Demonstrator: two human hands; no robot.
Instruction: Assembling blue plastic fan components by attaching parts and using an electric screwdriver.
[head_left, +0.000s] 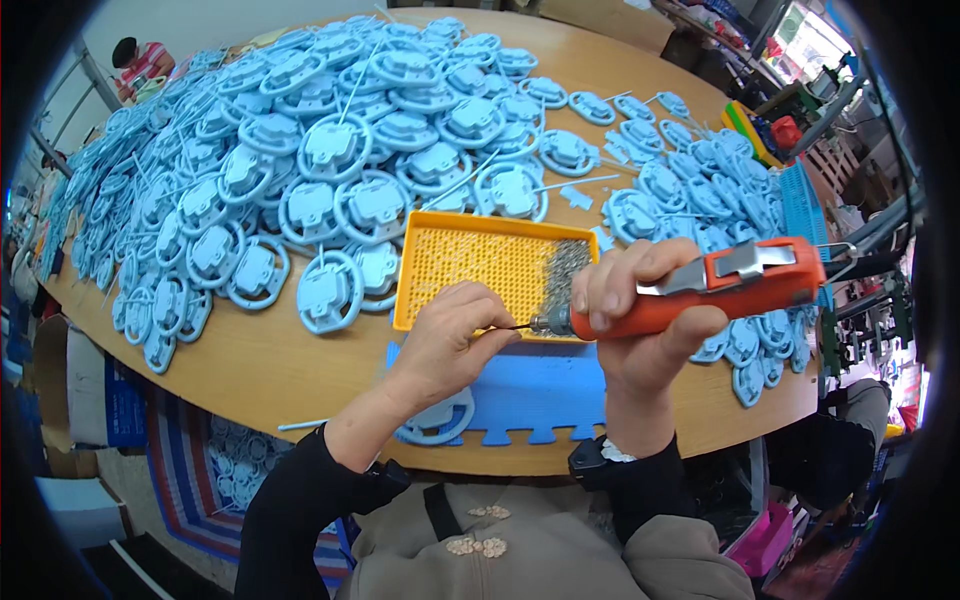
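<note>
My right hand (pixel 640 320) is wrapped round an orange-red electric screwdriver (pixel 750 295) with a silver lever, its bit pointing left. At the tip of the thin dark bit, the fingers of my left hand (pixel 455 335) are pinched together; whatever they hold is too small to make out. Both hands are over the near edge of a yellow perforated tray (pixel 408 265), which has small metal screws (pixel 567 268) heaped at its right end. Below my left wrist, a light blue wheel-shaped plastic part (pixel 462 412) lies partly hidden on a blue foam mat (pixel 545 395).
A large pile of light blue plastic wheel parts (pixel 335 150) covers the table's (pixel 340 385) left and far side. More wheel parts (pixel 690 180) lie at the right, beside a blue basket (pixel 800 205). Another person (pixel 143 65) is at the far left.
</note>
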